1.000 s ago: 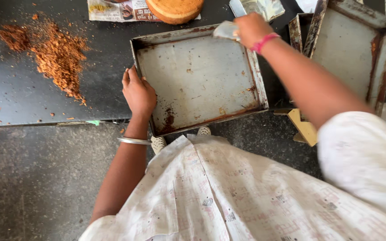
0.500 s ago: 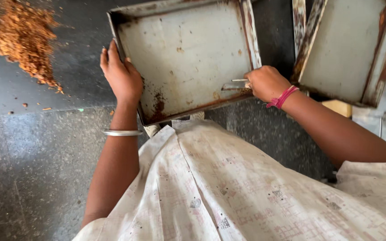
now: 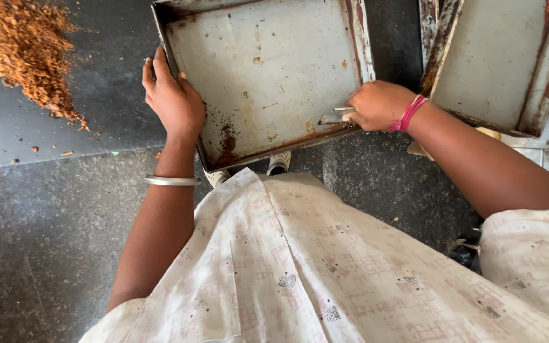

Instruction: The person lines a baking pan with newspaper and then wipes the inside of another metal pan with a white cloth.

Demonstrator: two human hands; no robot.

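A rusty rectangular metal tray (image 3: 268,70) lies on a dark counter, its near corner jutting past the edge. My left hand (image 3: 171,100) grips the tray's left rim; a silver bangle circles that wrist. My right hand (image 3: 376,105), with a pink band at the wrist, is closed on a small metal scraper (image 3: 333,115) whose blade rests on the tray's bottom near the near-right corner. Rust-brown residue (image 3: 227,141) sits along the tray's near edge.
A heap of brown crumbly powder (image 3: 30,47) lies on the counter at far left. A second rusty tray (image 3: 500,60) leans at the upper right. Speckled grey floor (image 3: 39,241) and my feet show below the counter edge.
My right hand came down from the tray's far right corner to its near-right corner, bringing the scraper onto the tray bottom. The left hand stayed on the left rim.
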